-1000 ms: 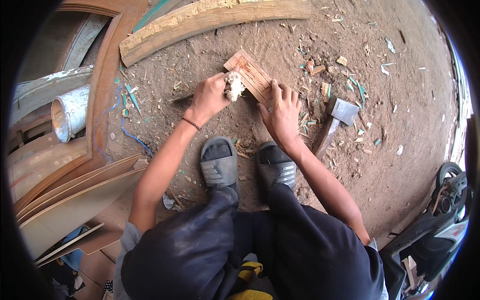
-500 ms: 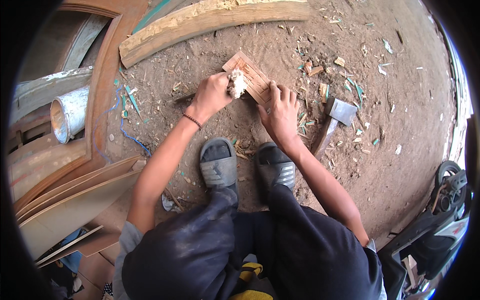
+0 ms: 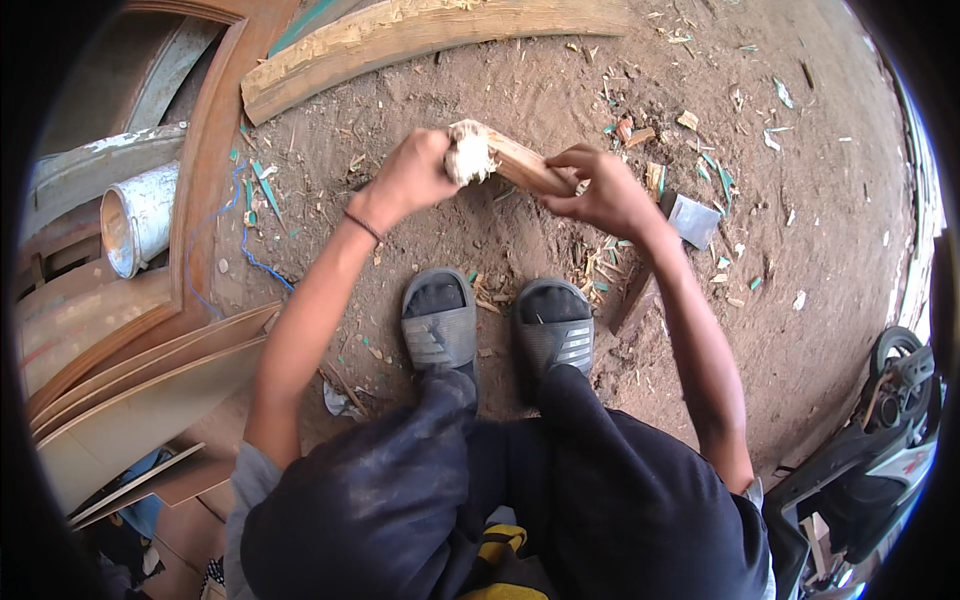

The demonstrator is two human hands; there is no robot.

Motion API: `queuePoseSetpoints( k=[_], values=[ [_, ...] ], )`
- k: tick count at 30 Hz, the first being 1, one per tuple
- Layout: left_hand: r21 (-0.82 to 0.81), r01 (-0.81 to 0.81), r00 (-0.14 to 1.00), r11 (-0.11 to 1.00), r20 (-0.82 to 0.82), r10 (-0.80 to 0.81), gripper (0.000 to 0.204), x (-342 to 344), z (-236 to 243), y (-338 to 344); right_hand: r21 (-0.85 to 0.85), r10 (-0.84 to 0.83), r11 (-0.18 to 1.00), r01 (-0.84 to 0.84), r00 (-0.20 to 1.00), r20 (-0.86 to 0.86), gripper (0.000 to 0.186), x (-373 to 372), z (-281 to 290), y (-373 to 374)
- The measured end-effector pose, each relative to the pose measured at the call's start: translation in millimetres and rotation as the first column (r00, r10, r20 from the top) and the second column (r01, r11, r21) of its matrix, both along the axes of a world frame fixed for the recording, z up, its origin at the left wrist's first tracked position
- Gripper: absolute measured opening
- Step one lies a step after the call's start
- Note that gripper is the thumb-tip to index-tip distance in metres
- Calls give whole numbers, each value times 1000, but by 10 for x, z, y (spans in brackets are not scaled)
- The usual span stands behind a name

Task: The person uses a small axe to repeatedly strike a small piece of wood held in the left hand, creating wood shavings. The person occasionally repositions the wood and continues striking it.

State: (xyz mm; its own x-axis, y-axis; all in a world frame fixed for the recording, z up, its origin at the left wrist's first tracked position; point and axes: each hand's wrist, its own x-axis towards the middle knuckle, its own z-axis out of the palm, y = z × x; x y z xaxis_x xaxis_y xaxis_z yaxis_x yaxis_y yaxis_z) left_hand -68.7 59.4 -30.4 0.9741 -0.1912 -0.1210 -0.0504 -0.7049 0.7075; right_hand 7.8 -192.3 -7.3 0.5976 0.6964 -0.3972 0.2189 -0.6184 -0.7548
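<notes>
Showing, in the head view, the wooden piece [image 3: 527, 167] just tipped from broad face up to nearly edge-on, apparently presenting a narrow side to the work, on the far side of the sandals [image 3: 440, 335]. Pinched at the right end by the right hand [image 3: 606, 193]; note the left hand [image 3: 412, 177] curled around a pale frayed-ended object [image 3: 469, 155] beside the left end.

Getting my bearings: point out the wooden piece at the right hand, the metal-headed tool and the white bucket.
Wooden piece [image 3: 528, 167]: head view, middle of its visible length.
Metal-headed tool [image 3: 694, 221]: head view, its metal head.
White bucket [image 3: 151, 218]: head view, its outer wall.
</notes>
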Motion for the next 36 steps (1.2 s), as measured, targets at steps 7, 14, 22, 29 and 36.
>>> queuePoseSetpoints(
  k=[7,14,22,29,36],
  values=[
    [115,31,837,993,-546,37,17,569,342,-16,-48,52,998,-49,996,72,37,276,-84,-90],
    [286,202,804,937,-594,8,47,918,347,50,125,-174,980,153,969,176,36,272,-224,-120],
    [185,-20,941,983,-329,81,36,786,166,164,68,-261,964,257,865,428,50,177,-379,-19],
    [-136,-216,916,967,315,249,23,624,521,274,-49,-73,990,133,777,626,86,-23,-443,87],
    [-805,-486,794,340,-244,557,30,511,802,-65,-43,-104,987,155,821,562,81,-40,-510,211]
  ],
)
